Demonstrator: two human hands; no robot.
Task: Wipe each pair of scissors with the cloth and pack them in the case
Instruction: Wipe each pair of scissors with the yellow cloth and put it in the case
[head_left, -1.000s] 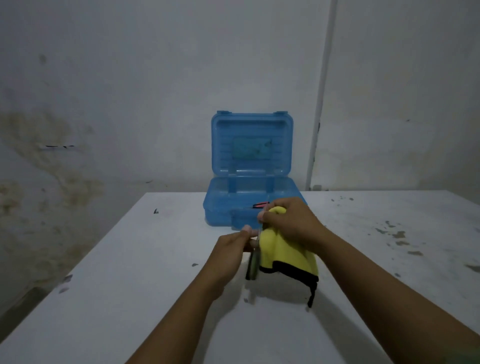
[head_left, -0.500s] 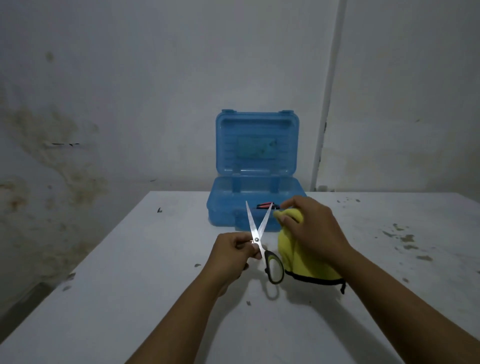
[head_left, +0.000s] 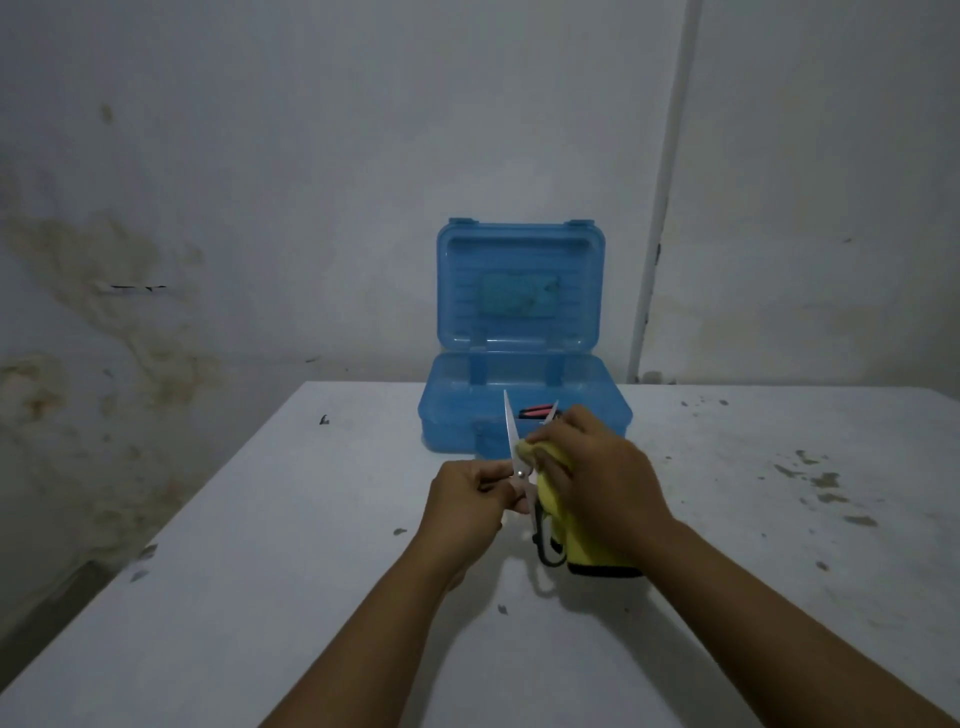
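Note:
My left hand (head_left: 467, 493) grips a pair of scissors (head_left: 511, 431) by the handle near the pivot, blades spread and pointing up. One black handle loop hangs below. My right hand (head_left: 597, 467) holds a yellow cloth with a black hem (head_left: 587, 551) and presses it against the right blade near the pivot. Behind both hands stands the open blue plastic case (head_left: 519, 395), lid upright. Inside it lies something with a red handle (head_left: 535, 410), mostly hidden.
The hands work above a white table (head_left: 311, 571) with dark specks and stains, heavier on the right side. A stained wall stands behind the table, and a white pipe (head_left: 660, 208) runs up it to the right of the case.
One second ago the scissors were closed and hanging down. My left hand turned them blades-up and spread them. My right hand has since brought the cloth down onto the right blade.

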